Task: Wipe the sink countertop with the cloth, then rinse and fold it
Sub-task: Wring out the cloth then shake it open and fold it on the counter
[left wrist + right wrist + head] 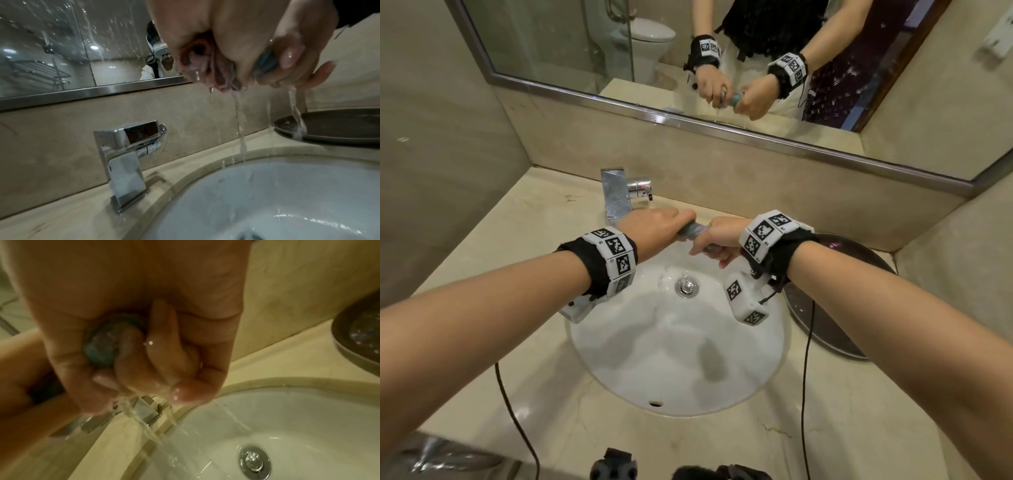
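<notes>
— Where is your cloth point(693, 232) just now?

— You have it rolled into a tight twist above the back of the sink point(678, 342), stretched between your two hands, just in front of the tap point(619, 195). Your left hand point(654, 229) has its grip closed round one end, and from your left wrist you can see pinkish folds bunched out under your fingers point(287, 53). Your right hand point(717, 238) has its grip closed round the other end; a bluish bit of the roll shows inside the curled fingers point(156, 337).

— Is it wet?

— Yes, water point(240, 123) runs in thin streams off the roll and off both your fists, down into the white bowl around the drain plug point(686, 285).

— And what else is on your bench point(524, 240)?

— A dark round tray point(835, 329) lies to the right of the sink, partly behind your right forearm. The mirror point(722, 54) above the back wall shows both your hands on the roll. A black cable point(515, 418) hangs across the near edge.
</notes>
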A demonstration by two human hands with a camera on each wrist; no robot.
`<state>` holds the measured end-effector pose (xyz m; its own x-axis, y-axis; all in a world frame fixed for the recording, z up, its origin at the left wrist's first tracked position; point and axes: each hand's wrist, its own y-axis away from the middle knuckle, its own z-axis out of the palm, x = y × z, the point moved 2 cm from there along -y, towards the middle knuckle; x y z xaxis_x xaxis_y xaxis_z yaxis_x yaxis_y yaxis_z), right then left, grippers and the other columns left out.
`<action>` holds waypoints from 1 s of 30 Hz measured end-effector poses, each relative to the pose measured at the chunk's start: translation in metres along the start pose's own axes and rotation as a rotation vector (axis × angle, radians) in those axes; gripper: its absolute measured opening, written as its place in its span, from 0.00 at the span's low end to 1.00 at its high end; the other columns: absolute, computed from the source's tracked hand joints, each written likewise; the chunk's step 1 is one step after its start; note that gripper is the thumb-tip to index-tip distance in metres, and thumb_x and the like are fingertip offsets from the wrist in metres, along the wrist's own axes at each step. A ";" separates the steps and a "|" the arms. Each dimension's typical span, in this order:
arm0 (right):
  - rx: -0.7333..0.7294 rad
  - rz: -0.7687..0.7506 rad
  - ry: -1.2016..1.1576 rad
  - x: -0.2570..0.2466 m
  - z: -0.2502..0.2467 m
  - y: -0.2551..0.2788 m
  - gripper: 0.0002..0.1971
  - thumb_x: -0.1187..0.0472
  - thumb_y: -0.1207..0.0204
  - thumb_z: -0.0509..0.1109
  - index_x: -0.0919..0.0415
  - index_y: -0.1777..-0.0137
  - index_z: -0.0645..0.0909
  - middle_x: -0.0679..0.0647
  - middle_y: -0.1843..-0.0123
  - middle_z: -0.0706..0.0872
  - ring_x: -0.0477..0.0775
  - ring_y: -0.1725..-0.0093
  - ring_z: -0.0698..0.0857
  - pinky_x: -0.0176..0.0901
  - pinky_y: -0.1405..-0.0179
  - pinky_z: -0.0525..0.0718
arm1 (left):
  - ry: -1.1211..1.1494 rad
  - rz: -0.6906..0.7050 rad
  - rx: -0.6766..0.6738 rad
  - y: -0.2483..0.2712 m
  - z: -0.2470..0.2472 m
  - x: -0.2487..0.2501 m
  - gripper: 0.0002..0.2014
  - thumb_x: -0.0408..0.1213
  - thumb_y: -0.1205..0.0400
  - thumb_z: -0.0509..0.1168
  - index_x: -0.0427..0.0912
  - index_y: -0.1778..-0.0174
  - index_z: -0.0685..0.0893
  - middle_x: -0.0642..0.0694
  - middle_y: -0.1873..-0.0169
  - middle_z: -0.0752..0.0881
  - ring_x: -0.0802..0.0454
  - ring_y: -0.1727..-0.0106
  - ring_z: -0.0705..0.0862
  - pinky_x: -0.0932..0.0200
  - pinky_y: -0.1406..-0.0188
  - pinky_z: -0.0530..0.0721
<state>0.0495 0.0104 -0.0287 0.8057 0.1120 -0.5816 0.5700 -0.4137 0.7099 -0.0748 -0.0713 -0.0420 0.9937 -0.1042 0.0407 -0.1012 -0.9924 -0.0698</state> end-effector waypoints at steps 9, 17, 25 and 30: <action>0.655 -0.209 0.358 0.005 -0.002 -0.005 0.22 0.57 0.30 0.74 0.60 0.37 0.75 0.60 0.42 0.83 0.61 0.43 0.81 0.47 0.48 0.80 | 0.535 -0.333 -0.019 -0.010 0.003 0.003 0.12 0.43 0.17 0.59 0.43 0.40 0.75 0.45 0.58 0.86 0.48 0.65 0.82 0.54 0.62 0.82; 0.858 -0.436 0.690 0.010 0.010 -0.001 0.21 0.59 0.26 0.70 0.61 0.35 0.73 0.62 0.40 0.74 0.64 0.45 0.78 0.51 0.57 0.80 | 1.325 -0.501 -0.234 -0.008 0.005 0.001 0.13 0.45 0.15 0.57 0.43 0.61 0.78 0.41 0.73 0.73 0.58 0.87 0.66 0.72 0.89 0.61; 0.491 -0.271 0.897 -0.001 0.005 0.005 0.16 0.47 0.23 0.64 0.60 0.47 0.81 0.59 0.53 0.85 0.62 0.52 0.83 0.43 0.60 0.73 | 0.444 -0.202 -0.269 -0.002 -0.003 0.004 0.17 0.46 0.20 0.65 0.44 0.38 0.75 0.44 0.56 0.88 0.52 0.68 0.82 0.62 0.68 0.75; 0.328 -0.136 0.446 -0.005 0.014 -0.005 0.10 0.57 0.26 0.70 0.66 0.58 0.83 0.57 0.67 0.78 0.57 0.65 0.77 0.40 0.73 0.69 | -0.023 -0.052 -0.191 -0.002 -0.002 0.005 0.14 0.44 0.15 0.55 0.43 0.36 0.71 0.41 0.49 0.85 0.40 0.53 0.85 0.54 0.66 0.72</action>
<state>0.0408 -0.0010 -0.0350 0.7594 0.5249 -0.3845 0.6506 -0.6197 0.4390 -0.0695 -0.0704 -0.0394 0.9984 -0.0533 0.0161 -0.0549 -0.9909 0.1226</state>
